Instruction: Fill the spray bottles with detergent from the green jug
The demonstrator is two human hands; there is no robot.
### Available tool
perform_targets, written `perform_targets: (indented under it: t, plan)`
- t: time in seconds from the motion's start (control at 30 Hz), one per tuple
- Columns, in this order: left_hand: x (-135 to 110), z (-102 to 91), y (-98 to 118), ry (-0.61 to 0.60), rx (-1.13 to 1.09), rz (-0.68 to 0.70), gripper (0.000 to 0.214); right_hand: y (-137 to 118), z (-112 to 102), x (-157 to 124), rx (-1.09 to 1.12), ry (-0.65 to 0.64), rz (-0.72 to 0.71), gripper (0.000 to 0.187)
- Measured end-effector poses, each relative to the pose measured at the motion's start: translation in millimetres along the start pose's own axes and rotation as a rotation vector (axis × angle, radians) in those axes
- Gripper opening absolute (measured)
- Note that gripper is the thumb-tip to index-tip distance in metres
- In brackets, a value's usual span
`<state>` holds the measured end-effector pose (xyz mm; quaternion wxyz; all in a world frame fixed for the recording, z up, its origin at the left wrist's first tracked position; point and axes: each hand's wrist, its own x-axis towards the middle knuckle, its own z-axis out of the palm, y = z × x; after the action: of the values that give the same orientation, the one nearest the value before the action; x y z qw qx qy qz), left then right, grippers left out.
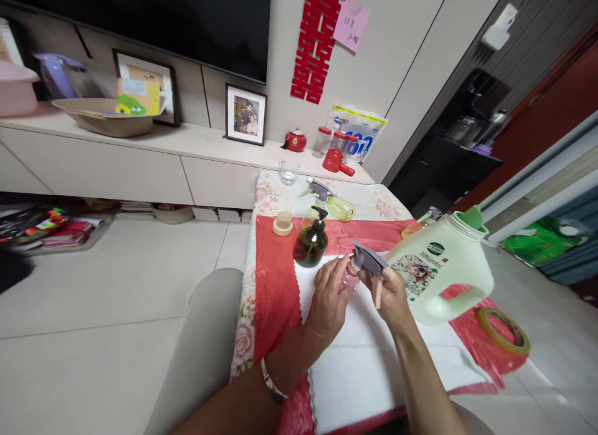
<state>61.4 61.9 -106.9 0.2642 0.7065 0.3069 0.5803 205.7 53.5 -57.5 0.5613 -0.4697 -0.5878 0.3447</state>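
Head view: your left hand (329, 293) had its fingers curled around the small pink spray bottle (350, 278), held over the white cloth (359, 366) near the middle of the table (273, 279). Your right hand (391, 291) pinched the bottle's grey trigger head (369, 259), fingers closed on it. Just beside that hand, toward the right edge, stood the big white jug (443, 267). The dark green pump bottle (311, 242) stood farther in, toward the far edge.
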Motion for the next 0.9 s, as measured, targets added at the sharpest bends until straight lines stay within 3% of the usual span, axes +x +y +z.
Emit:
perform_targets:
  t: [0.33, 0.53, 0.77, 0.9]
  plan:
    - [-1.6, 0.4, -1.1, -0.004, -0.001, -0.019, 0.052, -1.2, 5.6, 1.8, -0.095, 0.044, -0.07, 0.02]
    - [-1.9, 1.1, -1.8, 0.014, 0.013, -0.02, 0.054, -1.3, 1.7, 1.9, -0.187, 0.02, -0.131, 0.027]
    - [2.9, 0.7, 1.5, 0.048, 0.04, 0.044, 0.048, -14.0, 2.8, 5.5, -0.269, -0.017, -0.141, 0.024]
    - [3.3, 0.9, -0.3, 0.059, 0.066, 0.123, 0.043, -6.2, 6.8, 5.0, -0.273, 0.054, -0.113, 0.021]
